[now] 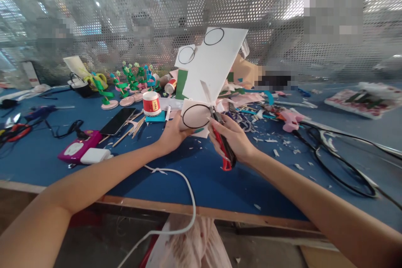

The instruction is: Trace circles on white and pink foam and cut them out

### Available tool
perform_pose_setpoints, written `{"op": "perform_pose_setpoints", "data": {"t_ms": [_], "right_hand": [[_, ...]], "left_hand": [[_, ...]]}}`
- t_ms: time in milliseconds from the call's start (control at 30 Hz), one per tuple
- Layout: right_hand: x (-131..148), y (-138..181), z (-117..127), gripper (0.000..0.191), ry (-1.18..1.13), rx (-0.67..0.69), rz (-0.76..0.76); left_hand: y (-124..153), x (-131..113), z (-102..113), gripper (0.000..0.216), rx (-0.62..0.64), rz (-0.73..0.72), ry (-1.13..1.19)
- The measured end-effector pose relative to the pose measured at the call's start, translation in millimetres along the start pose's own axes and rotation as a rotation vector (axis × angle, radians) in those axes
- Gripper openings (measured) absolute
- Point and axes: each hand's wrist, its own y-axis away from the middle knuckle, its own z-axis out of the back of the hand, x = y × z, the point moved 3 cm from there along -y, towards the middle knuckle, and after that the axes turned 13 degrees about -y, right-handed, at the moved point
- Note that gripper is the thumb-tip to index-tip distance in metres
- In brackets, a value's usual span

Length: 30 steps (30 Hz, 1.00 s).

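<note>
In my left hand (172,135) is a white paper piece (196,116) with a black circle drawn on it, pinched at its left and lower edge. My right hand (235,137) is closed around scissors (226,150) with red and black handles. Their blades point up and away, beside the circle's right edge. Behind them rises a large white sheet (210,67) bearing another drawn circle near its top. Whether this sheet is joined to the held piece I cannot tell. A smaller circle-marked paper (186,55) shows at its left.
Green spiral ornaments (125,86) on pink bases stand at the back left, near a red-and-white cup (151,104). A phone (118,120) and a purple box (80,146) lie on the left. Paper scraps surround a pink glue gun (290,119) with a black cable. A white cable (191,192) crosses the front edge.
</note>
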Motion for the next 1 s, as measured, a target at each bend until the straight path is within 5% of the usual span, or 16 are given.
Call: {"op": "perform_pose_setpoints", "data": {"t_ms": [367, 633, 1000], "right_hand": [[7, -4, 9, 0.049, -0.016, -0.152, 0.144], [8, -2, 10, 0.036, -0.032, -0.151, 0.023], [10, -1, 7, 0.035, -0.025, -0.035, -0.040]], "left_hand": [[-2, 3, 7, 0.039, -0.099, 0.112, 0.044], [-3, 0, 12, 0.040, -0.190, 0.067, -0.002], [-2, 2, 11, 0.041, -0.156, 0.028, 0.015]]}}
